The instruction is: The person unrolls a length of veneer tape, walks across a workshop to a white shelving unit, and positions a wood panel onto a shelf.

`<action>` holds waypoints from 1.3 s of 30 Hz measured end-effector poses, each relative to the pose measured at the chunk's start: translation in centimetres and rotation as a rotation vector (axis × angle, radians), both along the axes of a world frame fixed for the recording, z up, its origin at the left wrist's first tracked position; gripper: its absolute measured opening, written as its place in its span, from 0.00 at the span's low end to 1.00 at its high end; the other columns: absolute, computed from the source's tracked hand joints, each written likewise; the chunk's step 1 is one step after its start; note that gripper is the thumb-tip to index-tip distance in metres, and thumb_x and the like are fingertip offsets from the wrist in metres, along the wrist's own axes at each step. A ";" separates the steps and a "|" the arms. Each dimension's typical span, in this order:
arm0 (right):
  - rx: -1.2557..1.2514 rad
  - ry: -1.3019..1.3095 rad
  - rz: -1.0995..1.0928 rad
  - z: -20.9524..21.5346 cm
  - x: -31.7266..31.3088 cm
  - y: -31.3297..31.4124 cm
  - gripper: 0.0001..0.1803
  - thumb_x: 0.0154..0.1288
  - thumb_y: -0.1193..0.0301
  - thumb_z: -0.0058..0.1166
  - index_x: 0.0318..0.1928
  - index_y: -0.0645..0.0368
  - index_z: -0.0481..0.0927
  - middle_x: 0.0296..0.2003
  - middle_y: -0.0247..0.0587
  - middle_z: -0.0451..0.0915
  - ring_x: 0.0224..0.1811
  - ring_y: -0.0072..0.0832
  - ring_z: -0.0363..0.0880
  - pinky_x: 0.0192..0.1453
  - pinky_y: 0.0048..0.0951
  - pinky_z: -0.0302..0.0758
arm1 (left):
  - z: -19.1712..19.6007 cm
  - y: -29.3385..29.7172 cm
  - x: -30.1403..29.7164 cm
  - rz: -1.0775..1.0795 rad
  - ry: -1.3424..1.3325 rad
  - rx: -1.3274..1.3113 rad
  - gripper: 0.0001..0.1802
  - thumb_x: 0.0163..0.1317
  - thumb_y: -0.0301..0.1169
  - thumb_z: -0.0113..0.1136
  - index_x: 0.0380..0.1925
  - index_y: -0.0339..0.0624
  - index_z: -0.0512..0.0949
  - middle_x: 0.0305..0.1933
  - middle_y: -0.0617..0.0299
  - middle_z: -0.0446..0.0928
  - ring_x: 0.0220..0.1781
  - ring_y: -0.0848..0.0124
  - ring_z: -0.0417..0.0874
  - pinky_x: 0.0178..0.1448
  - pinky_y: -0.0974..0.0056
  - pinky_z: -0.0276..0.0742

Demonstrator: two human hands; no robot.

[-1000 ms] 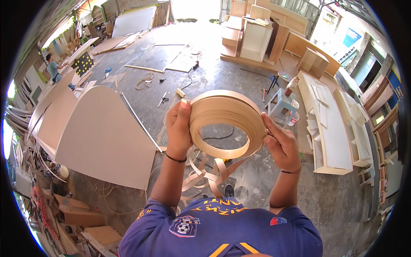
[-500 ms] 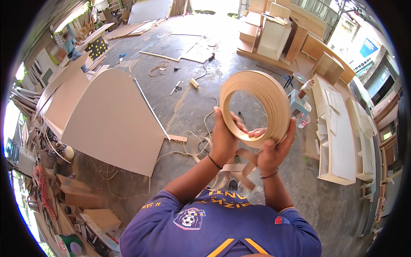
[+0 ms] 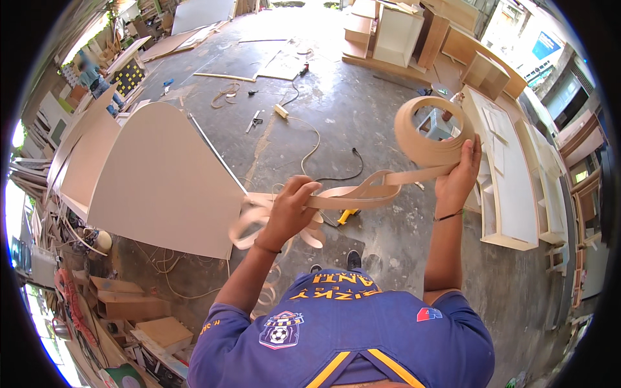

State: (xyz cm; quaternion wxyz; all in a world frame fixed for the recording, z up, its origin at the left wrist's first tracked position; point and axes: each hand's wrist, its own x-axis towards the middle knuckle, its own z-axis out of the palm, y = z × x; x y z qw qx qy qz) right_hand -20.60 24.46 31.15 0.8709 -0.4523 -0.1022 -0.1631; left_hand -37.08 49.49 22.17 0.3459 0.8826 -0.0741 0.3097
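A wood-coloured roll of edge banding [image 3: 428,154] is held up at the right, tilted so that its open centre shows. My right hand [image 3: 459,180] is closed on its lower right side, with the fingers partly hidden behind it. From the roll a loose strip [image 3: 417,175] runs leftward with a twisted loop midway. My left hand [image 3: 292,208] pinches this strip between thumb and fingers, at about chest width from the other hand. Beyond the left hand, more curled loops of the banding [image 3: 240,234] hang down, partly covered by the hand and forearm.
A large curved panel piece [image 3: 165,184] stands at left. On the floor lie a yellow-handled tool [image 3: 348,216], a power strip [image 3: 281,111] with cables, and a square [image 3: 254,121]. A long white cabinet [image 3: 511,194] lies at right. Another person [image 3: 94,79] is far left.
My hands have moved apart. The left let go of the roll and now grips the strip; the right carried the roll rightward. The loose banding is stretched between them, and the view has shifted slightly.
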 end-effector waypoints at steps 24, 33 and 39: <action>-0.042 -0.043 -0.328 1.9 3.7 -7.2 0.22 0.66 0.61 0.36 0.57 0.58 0.59 0.53 0.47 0.64 0.51 0.42 0.69 0.47 0.48 0.73 | -17.3 7.4 -5.2 0.349 0.471 -0.601 0.47 0.42 0.52 0.69 0.56 0.33 0.62 0.58 0.46 0.65 0.62 0.56 0.65 0.64 0.56 0.59; 0.095 0.056 0.005 1.5 3.6 -3.4 0.20 0.70 0.60 0.31 0.50 0.62 0.66 0.45 0.47 0.72 0.48 0.38 0.72 0.50 0.45 0.71 | -16.8 -8.1 0.7 -0.174 0.629 -0.582 0.44 0.45 0.41 0.65 0.58 0.29 0.57 0.62 0.43 0.58 0.65 0.54 0.59 0.67 0.59 0.54; 0.133 0.015 0.030 2.3 2.4 -3.3 0.16 0.68 0.64 0.40 0.52 0.59 0.65 0.46 0.43 0.71 0.48 0.34 0.72 0.50 0.39 0.73 | -11.9 -8.6 3.3 0.077 0.547 -0.367 0.28 0.47 0.36 0.62 0.48 0.35 0.70 0.42 0.47 0.73 0.48 0.57 0.74 0.52 0.58 0.68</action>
